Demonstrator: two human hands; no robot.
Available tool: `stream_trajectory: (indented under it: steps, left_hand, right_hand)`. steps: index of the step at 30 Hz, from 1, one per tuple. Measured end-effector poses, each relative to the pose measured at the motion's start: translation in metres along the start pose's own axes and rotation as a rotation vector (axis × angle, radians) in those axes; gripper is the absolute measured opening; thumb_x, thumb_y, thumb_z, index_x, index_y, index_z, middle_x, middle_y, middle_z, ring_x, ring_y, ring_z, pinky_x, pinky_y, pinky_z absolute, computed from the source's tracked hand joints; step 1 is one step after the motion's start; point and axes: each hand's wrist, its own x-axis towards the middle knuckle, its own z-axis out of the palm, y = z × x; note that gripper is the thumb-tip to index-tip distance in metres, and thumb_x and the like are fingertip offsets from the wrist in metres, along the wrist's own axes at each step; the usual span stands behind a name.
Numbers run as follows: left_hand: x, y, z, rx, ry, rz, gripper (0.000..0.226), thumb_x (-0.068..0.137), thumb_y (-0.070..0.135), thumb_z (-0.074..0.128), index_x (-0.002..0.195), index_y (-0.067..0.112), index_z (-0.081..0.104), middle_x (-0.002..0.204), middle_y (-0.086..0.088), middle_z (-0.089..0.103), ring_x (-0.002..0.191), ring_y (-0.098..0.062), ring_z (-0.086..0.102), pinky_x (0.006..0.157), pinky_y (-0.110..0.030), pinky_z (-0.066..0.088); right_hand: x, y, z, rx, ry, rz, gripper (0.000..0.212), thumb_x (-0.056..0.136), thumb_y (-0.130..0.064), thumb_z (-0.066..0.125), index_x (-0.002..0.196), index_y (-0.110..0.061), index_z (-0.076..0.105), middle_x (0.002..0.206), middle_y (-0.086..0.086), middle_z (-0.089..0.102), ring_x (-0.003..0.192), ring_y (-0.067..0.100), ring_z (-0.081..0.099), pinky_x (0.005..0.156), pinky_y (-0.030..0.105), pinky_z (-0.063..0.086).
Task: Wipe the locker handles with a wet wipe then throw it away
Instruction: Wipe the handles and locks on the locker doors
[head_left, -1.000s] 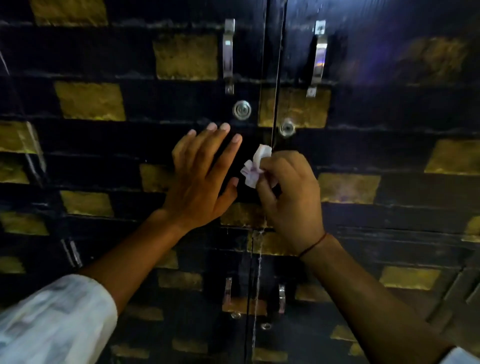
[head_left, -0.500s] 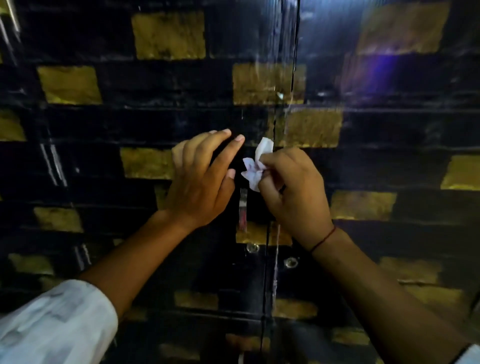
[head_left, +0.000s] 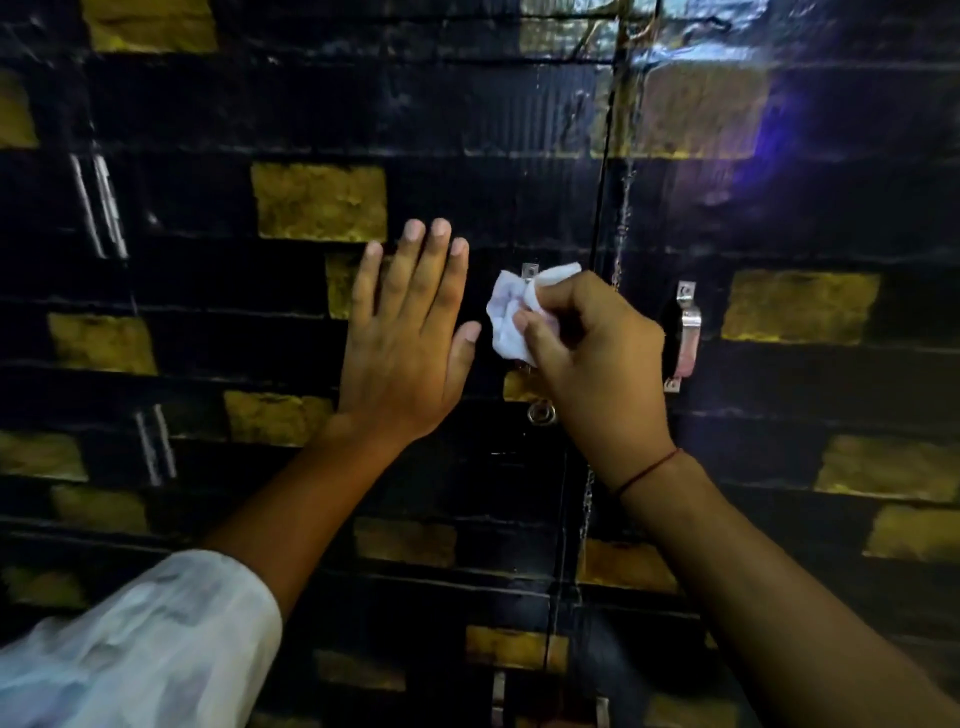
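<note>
Pinched in my right hand (head_left: 592, 358), the crumpled white wet wipe (head_left: 511, 322) sits against the left door's handle (head_left: 528, 272), near that door's inner edge; wipe and hand hide most of it, only the top bracket shows. My left hand (head_left: 405, 338) lies flat, fingers straight, on the locker door (head_left: 260, 130) just beside. The right door's metal handle (head_left: 687, 338) is bare. A round lock (head_left: 541, 414) peeks below my knuckles. White sleeve (head_left: 140, 649) at lower left.

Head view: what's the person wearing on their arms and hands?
The left hand is bare, with a loose white sleeve pushed up below the elbow. The right hand is bare too, with a thin reddish thread band round the wrist. No gloves, rings or watch show.
</note>
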Motion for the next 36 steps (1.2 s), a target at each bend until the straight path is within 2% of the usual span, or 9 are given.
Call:
stream_trajectory:
  steps: [3, 6, 13, 17, 23, 28, 32, 33, 36]
  left_hand:
    - [-0.003, 0.0, 0.0, 0.008, 0.027, -0.012, 0.062, 0.112, 0.038, 0.026, 0.158, -0.003, 0.027, 0.165, -0.022, 0.025, 0.154, -0.038, 0.022, 0.123, -0.06, 0.02]
    - [-0.004, -0.001, 0.001, -0.001, 0.044, -0.004, 0.061, 0.112, 0.037, 0.027, 0.158, -0.003, 0.027, 0.165, -0.022, 0.025, 0.154, -0.038, 0.023, 0.124, -0.06, 0.02]
    - [-0.005, -0.003, 0.003, -0.03, 0.06, 0.003, 0.062, 0.111, 0.038, 0.028, 0.158, -0.002, 0.026, 0.166, -0.022, 0.024, 0.155, -0.038, 0.021, 0.125, -0.059, 0.016]
    - [-0.005, -0.003, 0.003, -0.006, 0.052, -0.002, 0.064, 0.11, 0.04, 0.024, 0.159, -0.001, 0.022, 0.167, -0.021, 0.022, 0.155, -0.037, 0.019, 0.126, -0.058, 0.013]
    - [-0.005, 0.0, 0.002, 0.012, 0.038, -0.001, 0.064, 0.11, 0.039, 0.024, 0.159, -0.002, 0.023, 0.167, -0.022, 0.021, 0.155, -0.039, 0.018, 0.125, -0.059, 0.014]
    - [-0.004, -0.001, 0.0, 0.003, 0.033, 0.013, 0.064, 0.11, 0.038, 0.025, 0.159, -0.003, 0.023, 0.166, -0.024, 0.021, 0.155, -0.04, 0.018, 0.125, -0.06, 0.014]
    - [-0.004, 0.0, -0.001, 0.032, 0.026, 0.001, 0.064, 0.11, 0.038, 0.026, 0.159, -0.003, 0.021, 0.167, -0.023, 0.02, 0.155, -0.04, 0.018, 0.125, -0.06, 0.013]
    - [-0.005, 0.001, -0.001, 0.035, 0.025, 0.002, 0.064, 0.11, 0.038, 0.027, 0.159, -0.003, 0.021, 0.167, -0.023, 0.02, 0.155, -0.04, 0.018, 0.125, -0.059, 0.013]
    - [-0.005, 0.001, -0.001, 0.024, 0.024, 0.002, 0.064, 0.11, 0.038, 0.025, 0.159, -0.003, 0.022, 0.167, -0.023, 0.02, 0.155, -0.04, 0.018, 0.125, -0.06, 0.014]
  right_hand:
    - [0.007, -0.007, 0.0, 0.056, 0.071, 0.057, 0.014, 0.089, -0.015, 0.071, 0.08, -0.016, 0.061, 0.073, -0.016, 0.059, 0.072, -0.002, 0.059, 0.065, 0.007, 0.042]
    - [0.003, -0.009, 0.003, 0.088, 0.072, 0.063, 0.011, 0.09, -0.014, 0.07, 0.085, -0.018, 0.062, 0.076, -0.019, 0.059, 0.074, -0.009, 0.058, 0.067, 0.004, 0.041]
    - [-0.002, -0.003, 0.001, 0.072, 0.044, -0.009, 0.009, 0.087, -0.011, 0.072, 0.089, -0.013, 0.064, 0.089, -0.014, 0.065, 0.081, -0.001, 0.062, 0.073, 0.012, 0.048]
    - [-0.019, 0.01, 0.005, -0.038, -0.006, -0.096, 0.009, 0.088, -0.012, 0.072, 0.09, -0.013, 0.063, 0.086, -0.013, 0.061, 0.078, 0.006, 0.059, 0.071, 0.019, 0.049]
    - [-0.027, 0.017, 0.012, -0.268, -0.02, -0.149, 0.016, 0.087, -0.013, 0.071, 0.084, -0.013, 0.055, 0.081, -0.011, 0.046, 0.077, 0.01, 0.044, 0.064, 0.016, 0.031]
    - [-0.028, 0.018, -0.002, -0.326, -0.097, -0.22, 0.023, 0.094, -0.031, 0.055, 0.087, -0.009, 0.055, 0.081, 0.002, 0.056, 0.075, 0.018, 0.048, 0.062, 0.03, 0.037]
    - [-0.016, 0.021, -0.019, -0.279, 0.084, -0.153, 0.006, 0.088, -0.011, 0.067, 0.093, -0.007, 0.066, 0.085, 0.004, 0.063, 0.081, 0.014, 0.053, 0.069, 0.01, 0.029]
    - [-0.009, 0.02, -0.017, -0.27, 0.108, -0.158, 0.011, 0.089, -0.009, 0.066, 0.099, -0.006, 0.068, 0.091, 0.006, 0.066, 0.086, 0.011, 0.054, 0.073, 0.008, 0.029]
    - [-0.003, 0.014, 0.0, -0.242, 0.038, -0.2, 0.024, 0.095, -0.009, 0.059, 0.117, -0.002, 0.066, 0.104, 0.013, 0.063, 0.099, 0.019, 0.055, 0.086, 0.016, 0.039]
